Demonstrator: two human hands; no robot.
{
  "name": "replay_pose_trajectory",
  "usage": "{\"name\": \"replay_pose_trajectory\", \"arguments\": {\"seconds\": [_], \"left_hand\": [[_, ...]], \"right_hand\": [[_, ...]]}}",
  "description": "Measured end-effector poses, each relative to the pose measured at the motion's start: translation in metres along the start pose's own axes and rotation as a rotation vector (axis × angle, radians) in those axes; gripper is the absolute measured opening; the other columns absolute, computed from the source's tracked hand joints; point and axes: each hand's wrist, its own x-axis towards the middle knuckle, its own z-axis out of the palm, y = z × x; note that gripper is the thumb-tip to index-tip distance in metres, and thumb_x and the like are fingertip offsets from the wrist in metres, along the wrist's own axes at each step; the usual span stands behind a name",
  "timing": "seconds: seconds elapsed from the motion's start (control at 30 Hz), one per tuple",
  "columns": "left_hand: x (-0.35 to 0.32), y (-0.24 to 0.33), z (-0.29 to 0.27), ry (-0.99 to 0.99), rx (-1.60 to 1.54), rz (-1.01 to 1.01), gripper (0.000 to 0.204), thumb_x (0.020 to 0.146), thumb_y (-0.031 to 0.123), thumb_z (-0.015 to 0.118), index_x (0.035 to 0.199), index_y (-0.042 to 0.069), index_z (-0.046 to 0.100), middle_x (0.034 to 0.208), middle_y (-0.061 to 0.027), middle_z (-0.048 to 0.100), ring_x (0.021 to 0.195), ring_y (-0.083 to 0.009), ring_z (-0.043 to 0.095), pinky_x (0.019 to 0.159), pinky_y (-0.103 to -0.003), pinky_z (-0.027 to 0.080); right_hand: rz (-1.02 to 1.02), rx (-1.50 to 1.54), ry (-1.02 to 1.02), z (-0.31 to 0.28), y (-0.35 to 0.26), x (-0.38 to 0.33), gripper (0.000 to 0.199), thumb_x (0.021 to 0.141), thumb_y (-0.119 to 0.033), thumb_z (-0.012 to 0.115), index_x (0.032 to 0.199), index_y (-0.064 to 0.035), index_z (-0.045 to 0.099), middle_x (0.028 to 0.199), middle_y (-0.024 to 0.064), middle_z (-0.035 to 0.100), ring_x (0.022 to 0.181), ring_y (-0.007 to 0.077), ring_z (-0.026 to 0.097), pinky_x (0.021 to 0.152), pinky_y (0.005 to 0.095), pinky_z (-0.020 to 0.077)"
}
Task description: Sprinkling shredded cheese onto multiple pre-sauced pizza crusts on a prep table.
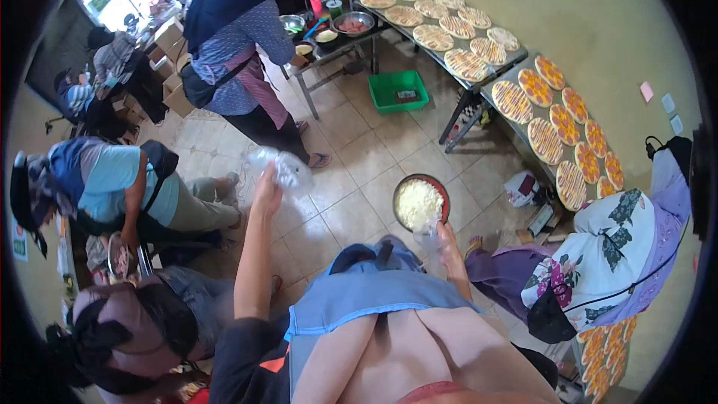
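My left hand (267, 193) is raised at mid-left, closed on a puffed, crumpled piece of clear plastic (283, 170) that looks like a bag. Lower and to the right, my right hand (446, 248) grips the near rim of a round, dark-edged bowl (444, 193) with a reddish inside. Pale yellow-white shreds that look like grated cheese (419, 204) are heaped in it. More clear plastic (428, 239) covers or lies against the right hand's fingers; I cannot tell if it is a glove.
Tables along the right wall bear many topped flat rounds like pizzas (456, 26), (553, 116). A green crate (398, 92) sits on the tiled floor. One person (239, 60) stands at a table with bowls (353, 24); others work at left (112, 179) and close at right (598, 262).
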Motion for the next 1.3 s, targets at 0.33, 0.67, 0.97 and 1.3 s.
{"name": "replay_pose_trajectory", "arguments": {"seconds": [0.33,0.67,0.97,1.3], "left_hand": [[0.220,0.040,0.144,-0.142,-0.078,-0.004,0.030,0.093,0.011,0.045,0.122,0.004,0.045,0.108,-0.0072,0.058,0.100,-0.0223,0.057,0.092,-0.038,0.044],[0.337,0.069,0.177,0.034,-0.217,-0.005,0.030,0.090,0.008,0.046,0.118,-0.001,0.046,0.110,-0.0107,0.056,0.102,-0.0244,0.056,0.091,-0.040,0.044],[0.401,0.069,0.178,0.392,-0.185,0.235,0.031,0.088,0.008,0.059,0.115,-0.001,0.046,0.105,-0.0079,0.057,0.096,-0.0189,0.057,0.083,-0.033,0.048],[0.481,0.091,0.161,0.480,-0.442,0.254,0.026,0.089,0.013,0.059,0.110,0.002,0.049,0.105,-0.0069,0.059,0.095,-0.0193,0.059,0.083,-0.033,0.050]], "right_hand": [[0.016,0.064,0.136,0.001,-0.057,0.159,0.045,0.089,-0.032,0.047,0.124,-0.0030,0.049,0.104,0.0045,0.058,0.089,0.0158,0.054,0.077,0.0308,0.0434],[0.047,-0.074,-0.195,-0.001,-0.209,0.363,0.036,0.091,-0.031,0.045,0.109,-0.0034,0.060,0.087,0.0000,0.061,0.076,0.0093,0.057,0.060,0.0283,0.0449],[0.025,0.003,-0.117,0.052,-0.275,0.464,0.039,0.091,-0.027,0.045,0.120,-0.0015,0.052,0.105,0.0049,0.059,0.093,0.0136,0.057,0.078,0.0268,0.0452],[0.028,-0.080,-0.003,0.137,-0.326,0.519,0.039,0.091,-0.027,0.045,0.121,-0.0027,0.051,0.105,0.0057,0.059,0.092,0.0144,0.057,0.079,0.0281,0.0447]]}}
